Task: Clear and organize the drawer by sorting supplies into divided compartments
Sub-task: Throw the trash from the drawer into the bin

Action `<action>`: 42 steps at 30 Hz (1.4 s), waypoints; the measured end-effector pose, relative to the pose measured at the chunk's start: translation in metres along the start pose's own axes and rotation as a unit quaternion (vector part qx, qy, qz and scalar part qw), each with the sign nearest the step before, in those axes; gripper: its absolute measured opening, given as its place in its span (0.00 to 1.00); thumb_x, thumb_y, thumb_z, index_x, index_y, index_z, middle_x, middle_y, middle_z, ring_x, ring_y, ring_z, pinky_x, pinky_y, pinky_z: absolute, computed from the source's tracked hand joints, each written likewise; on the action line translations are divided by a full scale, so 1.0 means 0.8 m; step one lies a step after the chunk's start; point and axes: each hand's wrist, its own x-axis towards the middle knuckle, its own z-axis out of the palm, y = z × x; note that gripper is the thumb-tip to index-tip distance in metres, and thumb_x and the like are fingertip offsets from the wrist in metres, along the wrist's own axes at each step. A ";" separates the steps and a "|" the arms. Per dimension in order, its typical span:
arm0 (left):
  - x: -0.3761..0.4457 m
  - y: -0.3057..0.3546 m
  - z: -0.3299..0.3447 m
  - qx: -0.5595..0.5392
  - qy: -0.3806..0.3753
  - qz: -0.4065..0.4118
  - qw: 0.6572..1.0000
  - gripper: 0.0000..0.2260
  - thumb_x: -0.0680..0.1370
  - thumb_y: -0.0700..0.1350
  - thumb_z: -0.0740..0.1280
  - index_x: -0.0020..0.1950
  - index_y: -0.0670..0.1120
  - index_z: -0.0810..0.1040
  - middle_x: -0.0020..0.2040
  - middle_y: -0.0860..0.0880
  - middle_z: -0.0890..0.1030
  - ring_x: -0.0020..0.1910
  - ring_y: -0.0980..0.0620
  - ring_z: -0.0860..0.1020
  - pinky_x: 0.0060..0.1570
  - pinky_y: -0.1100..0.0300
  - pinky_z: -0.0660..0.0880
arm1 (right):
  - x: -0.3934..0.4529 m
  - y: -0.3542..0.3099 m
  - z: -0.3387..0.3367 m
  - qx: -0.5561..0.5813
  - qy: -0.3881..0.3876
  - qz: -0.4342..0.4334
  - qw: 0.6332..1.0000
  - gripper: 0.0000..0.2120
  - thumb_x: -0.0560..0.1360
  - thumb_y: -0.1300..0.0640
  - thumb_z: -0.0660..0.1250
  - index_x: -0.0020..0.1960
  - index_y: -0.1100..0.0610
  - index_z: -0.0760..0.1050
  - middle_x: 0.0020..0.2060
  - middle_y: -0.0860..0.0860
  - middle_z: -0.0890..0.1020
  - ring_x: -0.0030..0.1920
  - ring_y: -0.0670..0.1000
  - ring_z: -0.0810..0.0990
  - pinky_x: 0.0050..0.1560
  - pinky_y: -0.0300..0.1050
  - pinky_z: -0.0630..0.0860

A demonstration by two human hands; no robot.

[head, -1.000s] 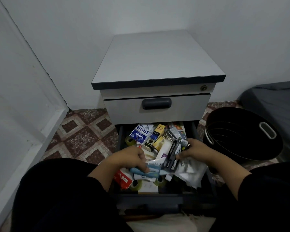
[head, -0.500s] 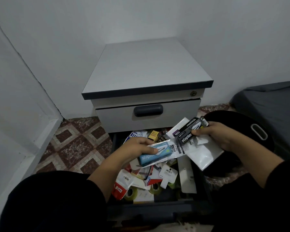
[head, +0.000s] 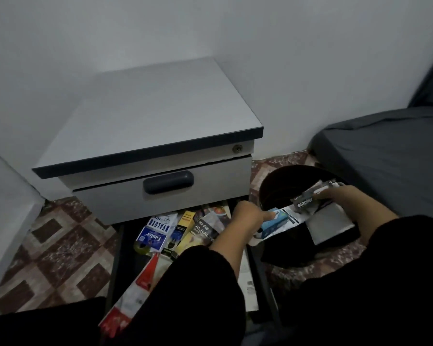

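Note:
The lower drawer [head: 115,265] of the grey cabinet [head: 148,116] stands pulled out, cluttered with supplies: a blue-and-white Faster box [head: 153,236], a yellow pack [head: 185,229], an alkaline battery pack [head: 205,232], a red-and-white packet [head: 140,278]. My left hand [head: 248,216] grips a blue stapler pack [head: 275,222] at the rim of the black bin [head: 280,186]. My right hand [head: 335,196] holds a black stapler pack [head: 304,201] and white plastic packets [head: 330,227] over the bin's opening.
The closed upper drawer with its dark handle [head: 168,182] sits above the open one. A dark grey mattress [head: 385,151] lies to the right behind the bin. Patterned floor tiles [head: 60,245] spread to the left. White walls surround the cabinet.
Both hands have carried their stapler packs and packets rightward from above the drawer to the black bin. The view has swung right.

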 end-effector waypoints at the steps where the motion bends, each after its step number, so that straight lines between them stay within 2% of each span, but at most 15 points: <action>1: 0.010 0.002 0.014 0.000 0.000 -0.012 1.000 0.26 0.72 0.50 0.75 0.63 0.36 0.75 0.59 0.41 0.78 0.55 0.44 0.78 0.47 0.55 0.73 | 0.007 0.002 0.001 -0.029 -0.006 0.014 0.999 0.23 0.68 0.63 0.73 0.61 0.65 0.72 0.46 0.60 0.78 0.43 0.57 0.78 0.43 0.48 0.77; 5: 0.032 0.009 0.053 -0.030 -0.020 -0.017 0.999 0.27 0.78 0.56 0.65 0.67 0.36 0.70 0.64 0.37 0.75 0.60 0.39 0.76 0.58 0.49 0.74 | -0.018 -0.018 0.011 -0.125 -0.061 0.081 0.987 0.20 0.77 0.57 0.67 0.64 0.66 0.68 0.59 0.59 0.73 0.61 0.62 0.72 0.56 0.52 0.70; 7: 0.033 0.014 0.059 -0.049 -0.045 -0.030 0.997 0.28 0.79 0.59 0.60 0.71 0.41 0.67 0.68 0.40 0.72 0.64 0.39 0.73 0.63 0.47 0.72 | -0.019 -0.022 0.014 -0.180 -0.082 0.068 0.978 0.18 0.80 0.58 0.62 0.66 0.67 0.68 0.60 0.61 0.74 0.57 0.60 0.72 0.52 0.50 0.67; 11: 0.027 0.010 0.053 -0.088 -0.062 -0.019 0.994 0.28 0.81 0.55 0.60 0.77 0.45 0.57 0.73 0.44 0.65 0.68 0.43 0.69 0.68 0.49 0.68 | -0.038 -0.030 0.025 -0.290 -0.131 0.061 0.946 0.06 0.80 0.63 0.59 0.53 0.65 0.73 0.38 0.58 0.75 0.37 0.56 0.73 0.37 0.46 0.70; 13: 0.019 0.004 0.042 -0.110 -0.054 -0.003 0.993 0.23 0.81 0.52 0.60 0.75 0.45 0.63 0.70 0.44 0.69 0.64 0.45 0.72 0.65 0.51 0.70 | -0.049 -0.030 0.039 -0.377 -0.171 0.029 0.910 0.06 0.79 0.64 0.60 0.53 0.64 0.74 0.42 0.57 0.77 0.38 0.53 0.75 0.32 0.41 0.70; 16: 0.002 -0.005 0.020 -0.133 -0.032 0.009 0.991 0.08 0.82 0.48 0.60 0.56 0.46 0.74 0.51 0.45 0.75 0.49 0.48 0.75 0.53 0.56 0.74 | -0.072 -0.026 0.066 -0.433 -0.246 0.011 0.867 0.17 0.80 0.65 0.58 0.69 0.62 0.70 0.64 0.55 0.74 0.52 0.51 0.76 0.27 0.35 0.71; 18: -0.016 -0.012 0.000 -0.161 -0.021 0.006 0.987 0.05 0.82 0.46 0.60 0.50 0.46 0.73 0.42 0.47 0.74 0.42 0.51 0.73 0.42 0.60 0.72 | -0.090 -0.028 0.082 -0.449 -0.278 0.004 0.849 0.19 0.80 0.66 0.56 0.71 0.62 0.67 0.63 0.55 0.73 0.51 0.48 0.74 0.24 0.33 0.71; 21: -0.044 -0.025 -0.029 -0.181 -0.002 0.005 0.984 0.04 0.82 0.44 0.60 0.49 0.48 0.73 0.42 0.47 0.74 0.41 0.51 0.72 0.37 0.62 0.70 | -0.105 -0.026 0.095 -0.496 -0.281 -0.020 0.821 0.18 0.79 0.66 0.59 0.68 0.64 0.71 0.53 0.54 0.73 0.38 0.46 0.73 0.20 0.33 0.70; 23: -0.063 -0.034 -0.049 -0.185 0.008 0.005 0.983 0.04 0.81 0.43 0.60 0.50 0.47 0.74 0.45 0.46 0.76 0.43 0.50 0.74 0.40 0.60 0.73 | -0.109 -0.023 0.097 -0.517 -0.277 -0.025 0.810 0.17 0.78 0.66 0.60 0.67 0.65 0.71 0.52 0.54 0.73 0.36 0.46 0.72 0.18 0.32 0.69; 29: -0.127 -0.077 -0.113 -0.168 0.040 0.009 0.985 0.05 0.81 0.40 0.60 0.53 0.46 0.74 0.48 0.44 0.78 0.45 0.48 0.76 0.43 0.58 0.74 | -0.135 -0.015 0.100 -0.585 -0.296 -0.024 0.755 0.17 0.78 0.63 0.60 0.66 0.60 0.73 0.63 0.55 0.76 0.46 0.51 0.77 0.22 0.34 0.70; 32: -0.148 -0.113 -0.139 -0.126 0.067 0.005 0.990 0.08 0.79 0.40 0.62 0.58 0.46 0.74 0.46 0.44 0.77 0.40 0.51 0.74 0.37 0.60 0.72 | -0.139 -0.007 0.111 -0.571 -0.268 -0.003 0.776 0.10 0.78 0.63 0.60 0.57 0.62 0.75 0.53 0.56 0.79 0.40 0.50 0.77 0.25 0.34 0.74; 35: -0.154 -0.147 -0.158 -0.089 0.126 -0.007 0.988 0.10 0.78 0.39 0.64 0.59 0.45 0.75 0.44 0.45 0.76 0.39 0.52 0.74 0.36 0.60 0.73 | -0.144 0.003 0.129 -0.541 -0.146 -0.076 0.825 0.14 0.79 0.58 0.58 0.61 0.61 0.74 0.59 0.57 0.77 0.59 0.58 0.76 0.57 0.46 0.76; 36: -0.154 -0.156 -0.162 -0.081 0.150 -0.008 0.985 0.09 0.78 0.38 0.64 0.58 0.44 0.75 0.45 0.45 0.76 0.40 0.51 0.75 0.38 0.59 0.75 | -0.145 0.005 0.136 -0.514 -0.107 -0.108 0.844 0.14 0.79 0.58 0.58 0.61 0.61 0.75 0.59 0.57 0.77 0.60 0.59 0.76 0.59 0.48 0.74; 39: -0.148 -0.179 -0.169 -0.025 0.199 0.001 0.980 0.09 0.78 0.36 0.62 0.56 0.44 0.74 0.46 0.45 0.78 0.37 0.52 0.75 0.38 0.62 0.76 | -0.169 0.012 0.164 -0.445 -0.058 -0.170 0.877 0.07 0.78 0.59 0.60 0.46 0.60 0.76 0.45 0.55 0.79 0.51 0.57 0.79 0.48 0.46 0.76; 42: -0.130 -0.201 -0.168 0.077 0.229 0.017 0.970 0.15 0.75 0.38 0.64 0.61 0.46 0.75 0.55 0.44 0.79 0.48 0.48 0.79 0.50 0.50 0.79 | -0.194 0.030 0.192 -0.456 -0.111 -0.152 0.870 0.07 0.76 0.61 0.63 0.41 0.58 0.69 0.41 0.53 0.77 0.42 0.54 0.79 0.36 0.43 0.74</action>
